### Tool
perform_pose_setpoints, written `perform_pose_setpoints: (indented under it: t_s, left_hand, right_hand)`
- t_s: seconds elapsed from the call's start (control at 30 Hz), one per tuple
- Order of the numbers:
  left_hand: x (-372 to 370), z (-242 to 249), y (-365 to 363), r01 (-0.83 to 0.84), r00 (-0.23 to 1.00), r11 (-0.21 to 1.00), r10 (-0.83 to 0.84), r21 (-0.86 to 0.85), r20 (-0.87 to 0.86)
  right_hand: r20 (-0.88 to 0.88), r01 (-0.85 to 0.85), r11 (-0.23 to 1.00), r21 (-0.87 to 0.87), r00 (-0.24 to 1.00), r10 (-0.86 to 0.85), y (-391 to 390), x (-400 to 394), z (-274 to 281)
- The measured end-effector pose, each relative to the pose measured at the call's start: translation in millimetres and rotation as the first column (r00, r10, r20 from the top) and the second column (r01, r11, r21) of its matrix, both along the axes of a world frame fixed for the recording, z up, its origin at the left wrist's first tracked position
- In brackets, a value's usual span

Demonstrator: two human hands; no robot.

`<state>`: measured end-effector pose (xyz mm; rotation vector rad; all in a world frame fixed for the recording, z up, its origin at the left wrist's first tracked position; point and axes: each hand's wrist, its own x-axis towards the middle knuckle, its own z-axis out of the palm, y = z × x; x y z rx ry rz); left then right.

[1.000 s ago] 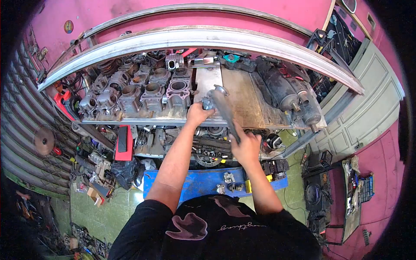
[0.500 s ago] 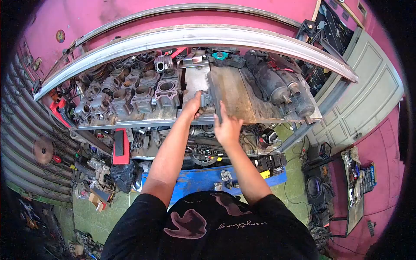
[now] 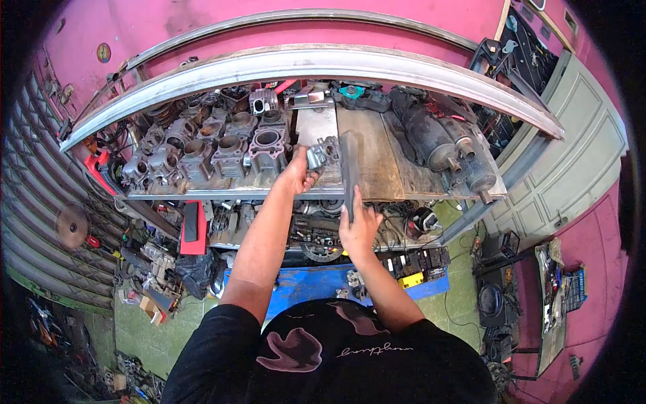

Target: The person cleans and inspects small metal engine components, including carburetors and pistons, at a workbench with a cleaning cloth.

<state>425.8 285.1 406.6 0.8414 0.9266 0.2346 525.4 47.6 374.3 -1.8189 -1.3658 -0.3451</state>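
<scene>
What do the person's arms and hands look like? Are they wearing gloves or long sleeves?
No gloves: the left-hand grip and right-hand grip are bare, with no watch that I can see. The black cloth T-shirt has short sleeves, so both forearms are bare too. It shows dusty-pink rounded shapes and curly white writing.
</scene>
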Motion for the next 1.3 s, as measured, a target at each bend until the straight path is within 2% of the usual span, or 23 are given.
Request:
perform_pose_setpoints:
  t_s: [0.07,0.13,0.2,0.27,0.33,0.4,0.43,0.47,0.5,0.53,0.57,0.6,0.63,0.67,0.7,0.73,0.8,0.87,0.9,1.07,1.23,1.3]
  left_hand:
    - [2.7,-1.0,0.3,0.008,1.0,1.0,-0.008,-0.004,-0.001]
    - [3.5,-1.5,3.2,-0.071,0.996,0.986,0.079,-0.15,0.05]
    - [3.1,0.5,-1.5,-0.067,0.994,0.989,0.078,-0.132,0.079]
    - [8.3,0.1,-10.5,-0.111,0.992,0.992,0.107,0.052,0.07]
    - [13.6,-4.4,-17.3,-0.164,0.984,0.984,0.158,0.074,0.084]
    - [19.4,-9.5,-24.4,-0.413,0.902,0.91,0.402,0.041,0.157]
    - [20.6,-10.8,-26.4,-0.411,0.902,0.911,0.401,0.04,0.158]
    - [21.5,-12.1,-28.3,-0.467,0.881,0.839,0.467,0.279,0.073]
    - [22.1,-12.9,-28.8,-0.474,0.838,0.72,0.545,0.508,0.009]
    - [23.4,-15.6,-28.7,-0.478,0.837,0.717,0.548,0.507,0.014]
    - [24.8,-19.6,-29.2,-0.324,0.758,0.436,0.651,0.839,-0.046]
    - [26.1,-24.4,-30.5,-0.05,0.655,0.101,0.754,0.994,-0.044]
    - [23.7,1.7,-46.7,-0.013,0.667,0.233,0.726,0.972,-0.165]
    - [23.9,2.6,-50.4,-0.018,0.664,0.229,0.731,0.973,-0.16]
    - [22.7,2.7,-55.0,0.064,0.666,0.148,0.731,0.987,-0.152]
    - [21.3,1.5,-59.2,0.146,0.667,0.065,0.73,0.987,-0.147]
    - [20.0,0.5,-63.3,0.146,0.657,0.062,0.74,0.987,-0.144]
    - [17.4,2.3,-69.2,0.157,0.641,0.122,0.742,0.98,-0.195]
    - [16.5,-0.6,-69.0,0.165,0.619,0.097,0.765,0.981,-0.18]
    - [6.3,-4.7,-70.7,0.116,0.557,0.161,0.807,0.98,-0.198]
    - [-0.2,3.7,-74.1,0.158,0.606,0.215,0.75,0.964,-0.267]
    - [0.1,5.1,-78.3,0.171,0.619,0.231,0.731,0.958,-0.286]
  right_hand:
    - [0.016,0.031,0.992,-0.125,0.999,-0.029,8.4,5.6,1.7]
    - [0.049,0.05,0.993,-0.111,0.998,-0.045,-0.1,3.6,-18.0]
    - [0.133,-0.032,0.984,-0.174,0.99,0.056,-20.5,8.4,-22.1]
    - [0.119,-0.012,0.979,-0.204,0.992,0.037,-36.4,13.4,-4.0]
    - [0.105,0.048,0.963,-0.264,0.994,-0.021,-48.0,21.0,14.3]
    - [0.072,0.075,0.961,-0.266,0.996,-0.058,-32.6,37.9,25.1]
    - [0.146,0.125,0.98,-0.153,0.984,-0.103,-17.9,51.4,20.5]
    - [0.215,0.165,0.986,-0.036,0.964,-0.154,-4.5,64.1,17.7]
    - [0.218,0.164,0.986,-0.034,0.964,-0.153,8.0,75.3,20.2]
    - [0.251,0.2,0.97,-0.138,0.954,-0.161,20.6,85.9,24.0]
    - [0.285,0.236,0.941,-0.241,0.944,-0.164,32.0,95.2,25.9]
    - [0.287,0.232,0.942,-0.241,0.945,-0.159,43.1,104.4,23.5]
    - [0.35,0.24,0.932,-0.273,0.927,-0.136,54.5,113.7,20.2]
    - [0.412,0.25,0.92,-0.301,0.904,-0.111,62.3,116.6,26.8]
    - [0.347,0.225,0.873,-0.432,0.935,-0.07,67.8,117.3,31.5]
    - [0.349,0.221,0.876,-0.428,0.935,-0.065,69.4,116.4,33.9]
    - [0.32,0.185,0.859,-0.477,0.947,-0.026,72.0,114.2,35.6]
    - [0.277,0.168,0.84,-0.515,0.961,-0.022,72.5,112.4,41.2]
    - [0.234,0.154,0.819,-0.553,0.972,-0.025,72.3,111.2,41.4]
    - [0.303,0.156,0.855,-0.495,0.953,0.002,75.0,103.4,33.0]
    - [0.298,0.174,0.854,-0.491,0.954,-0.023,76.8,88.3,45.1]
    - [0.261,0.121,0.922,-0.367,0.965,-0.023,76.4,76.6,57.4]
